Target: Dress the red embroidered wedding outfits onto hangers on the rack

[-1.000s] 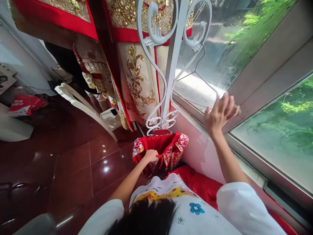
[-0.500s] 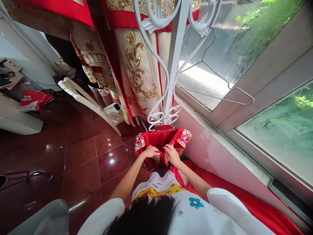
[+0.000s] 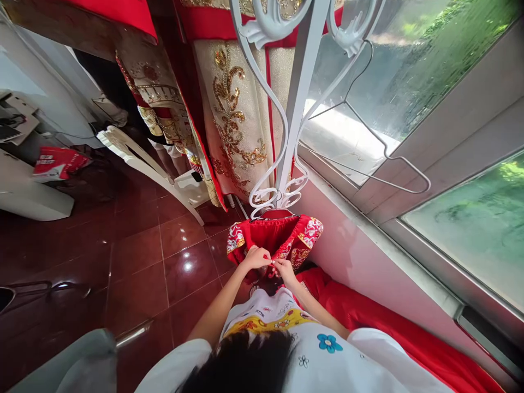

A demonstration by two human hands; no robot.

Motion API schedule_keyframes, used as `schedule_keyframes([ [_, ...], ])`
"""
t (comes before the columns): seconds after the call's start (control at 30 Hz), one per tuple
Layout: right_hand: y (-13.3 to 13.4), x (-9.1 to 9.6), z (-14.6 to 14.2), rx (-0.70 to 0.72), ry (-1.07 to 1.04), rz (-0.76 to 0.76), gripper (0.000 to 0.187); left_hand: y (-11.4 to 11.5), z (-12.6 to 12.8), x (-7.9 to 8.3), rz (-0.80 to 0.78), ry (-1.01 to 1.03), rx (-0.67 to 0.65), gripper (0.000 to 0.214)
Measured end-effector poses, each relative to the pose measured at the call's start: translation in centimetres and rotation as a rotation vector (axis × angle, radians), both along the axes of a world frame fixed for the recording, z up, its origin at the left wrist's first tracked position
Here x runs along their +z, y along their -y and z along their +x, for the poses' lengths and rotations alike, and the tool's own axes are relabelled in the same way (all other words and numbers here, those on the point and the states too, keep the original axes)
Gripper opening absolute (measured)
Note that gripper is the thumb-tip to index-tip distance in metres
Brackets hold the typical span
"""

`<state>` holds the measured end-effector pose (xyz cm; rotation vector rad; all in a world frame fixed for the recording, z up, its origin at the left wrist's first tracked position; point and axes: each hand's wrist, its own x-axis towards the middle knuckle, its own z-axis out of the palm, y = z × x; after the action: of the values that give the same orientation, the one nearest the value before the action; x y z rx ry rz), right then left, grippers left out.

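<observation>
A red embroidered jacket [image 3: 301, 248] with white and gold patterned shoulders hangs on a hanger [image 3: 280, 213] at the foot of a white scrolled metal stand [image 3: 295, 103]. Its front faces me, with the neck opening spread. My left hand [image 3: 257, 257] is closed in a pinch on the jacket's front edge. Just to the right, my right hand [image 3: 284, 271] pinches the front too, fingertips meeting those of the left. The small bit of cloth between the fingertips is mostly hidden.
Cream dresses with gold sequins [image 3: 231, 109] hang behind the stand. An empty wire hanger [image 3: 368, 128] dangles by the window at right. A white chair [image 3: 151, 169] stands to the left on the dark red tiles [image 3: 139, 284]. Red cloth [image 3: 368, 316] lies along the pink wall.
My hands have come together at the jacket's front, the left moving slightly right and the right moving down. The view has shifted a little.
</observation>
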<state>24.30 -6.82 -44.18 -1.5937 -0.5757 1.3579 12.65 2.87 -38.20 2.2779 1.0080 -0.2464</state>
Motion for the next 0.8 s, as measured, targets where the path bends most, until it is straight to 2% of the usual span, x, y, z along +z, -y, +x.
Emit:
schedule_keyframes([
  [0.23, 0.6, 0.5, -0.6, -0.034, 0.057, -0.066, 0.035, 1.7, 0.0, 0.3, 0.162, 0.014, -0.118, 0.02],
  [0.37, 1.0, 1.0, -0.1, 0.062, 0.11, -0.038, 0.044, 3.1, 0.6, 0.6, 0.302, -0.02, -0.139, 0.023],
  [0.5, 0.8, 0.9, 0.8, 0.17, 0.217, 0.052, 0.052, 3.5, 0.4, 0.7, 0.381, -0.014, -0.175, 0.024],
  [0.6, 1.0, -0.1, 1.1, 0.247, 0.404, 0.13, 0.052, 3.3, -0.4, 1.5, 0.42, 0.014, -0.185, 0.015],
  [0.7, 2.3, -2.3, 1.3, 0.372, 0.51, 0.107, 0.049, 2.5, -1.4, 2.9, 0.468, 0.049, -0.152, 0.009],
  [0.8, 3.7, -4.5, 1.6, 0.416, 0.714, 0.143, 0.041, 1.8, -2.5, 3.9, 0.411, 0.056, -0.129, 0.008],
])
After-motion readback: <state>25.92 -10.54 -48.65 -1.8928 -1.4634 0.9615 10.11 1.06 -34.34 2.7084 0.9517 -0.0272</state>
